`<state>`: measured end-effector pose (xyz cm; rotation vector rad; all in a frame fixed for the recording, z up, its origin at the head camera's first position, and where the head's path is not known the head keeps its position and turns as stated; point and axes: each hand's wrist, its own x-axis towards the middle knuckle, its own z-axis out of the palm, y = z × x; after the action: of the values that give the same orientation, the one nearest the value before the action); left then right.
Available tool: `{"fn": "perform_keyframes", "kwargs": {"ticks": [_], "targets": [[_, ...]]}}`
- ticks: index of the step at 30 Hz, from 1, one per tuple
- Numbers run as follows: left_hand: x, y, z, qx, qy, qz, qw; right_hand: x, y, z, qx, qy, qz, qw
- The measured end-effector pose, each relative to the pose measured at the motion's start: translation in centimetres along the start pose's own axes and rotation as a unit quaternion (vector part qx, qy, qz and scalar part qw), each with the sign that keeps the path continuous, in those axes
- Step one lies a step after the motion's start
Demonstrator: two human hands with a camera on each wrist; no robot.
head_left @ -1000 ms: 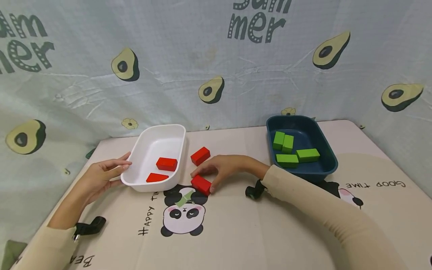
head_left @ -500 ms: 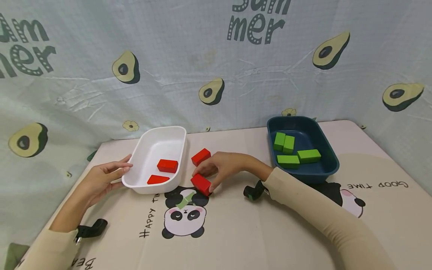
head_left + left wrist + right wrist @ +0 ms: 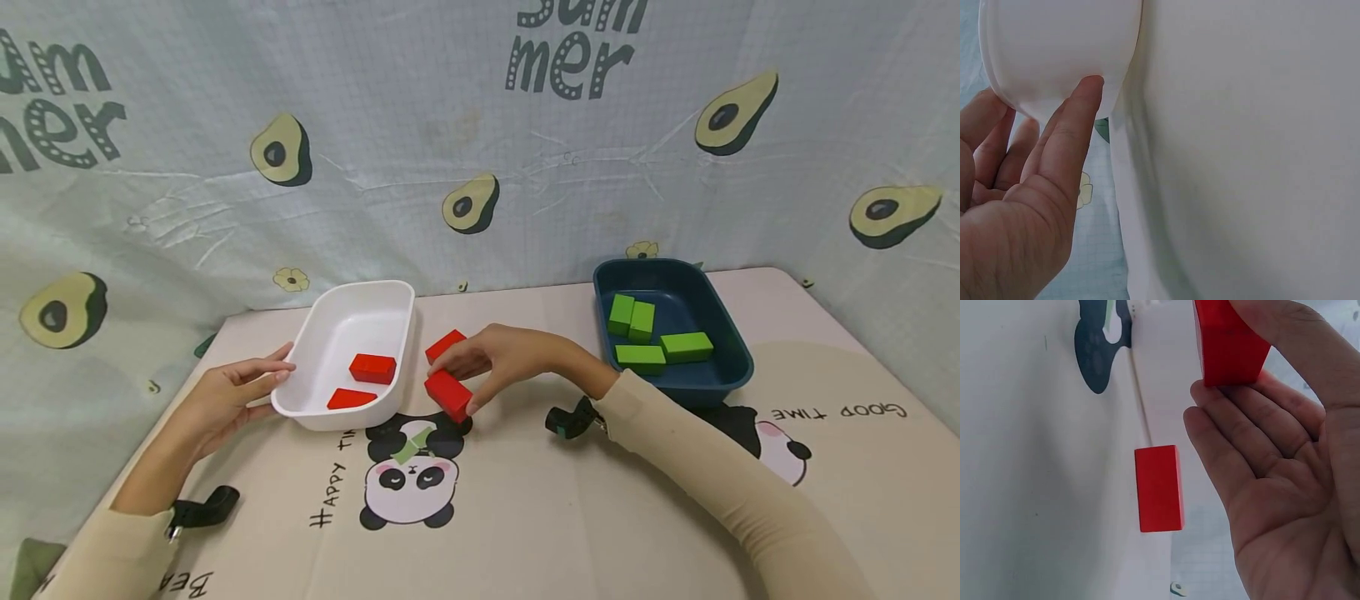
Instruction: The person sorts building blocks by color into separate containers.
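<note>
My left hand (image 3: 228,404) touches the left side of a white plastic container (image 3: 348,325), its fingertips right at the rim and along the outer wall. Inside that container lie two red blocks, one whole (image 3: 372,368) and one partly hidden by the near wall (image 3: 349,399). To the right of it, my right hand (image 3: 517,358) pinches a red block (image 3: 450,396) between thumb and fingers, tilted, just above the printed panda's ear. Another red block (image 3: 1160,489) lies on the table behind it, partly covered by the right hand in the head view.
At the back right stands a dark blue container (image 3: 723,342) with several green blocks (image 3: 639,359). Behind the table hangs a cloth (image 3: 375,108) with printed avocados. A pale cover (image 3: 525,500) with panda prints lies over the table.
My right hand has risen a little with the red block in it, uncovering more of the panda's ear. The left hand and both containers keep their places.
</note>
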<state>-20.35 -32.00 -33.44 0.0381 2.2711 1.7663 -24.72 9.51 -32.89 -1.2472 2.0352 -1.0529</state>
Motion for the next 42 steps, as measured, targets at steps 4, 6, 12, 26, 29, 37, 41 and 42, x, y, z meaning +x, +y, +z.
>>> {"fn": "perform_keyframes", "kwargs": {"ticks": [4,6,12,26,29,37,41,42], "targets": [[-0.1,0.1,0.1,-0.001,-0.001,0.000,1.0000,-0.1,-0.3,-0.1,0.001,0.002,-0.003,1.0000],[-0.1,0.1,0.1,-0.002,-0.003,0.000,1.0000,-0.2,-0.4,-0.1,0.002,0.003,-0.007,1.0000],[-0.1,0.1,0.1,-0.010,-0.005,0.000,0.9999,-0.1,-0.2,0.1,0.003,0.005,-0.014,0.9999],[0.1,-0.1,-0.2,0.000,-0.002,0.001,1.0000,0.3,-0.8,-0.1,-0.014,0.009,-0.039,0.9991],[0.1,-0.1,-0.2,-0.011,-0.004,0.002,0.9999,0.4,-1.0,-0.2,-0.012,0.014,-0.051,0.9985],[-0.1,-0.1,-0.1,-0.022,-0.007,0.003,0.9997,0.9,-1.2,-0.2,-0.022,0.026,-0.068,0.9971],[-0.2,0.0,-0.1,-0.024,-0.010,0.010,0.9996,1.0,-1.4,-0.2,-0.023,0.035,-0.066,0.9969],[-0.2,-0.1,-0.1,-0.026,-0.011,0.011,0.9995,1.1,-1.5,-0.2,-0.023,0.035,-0.066,0.9969]]}}
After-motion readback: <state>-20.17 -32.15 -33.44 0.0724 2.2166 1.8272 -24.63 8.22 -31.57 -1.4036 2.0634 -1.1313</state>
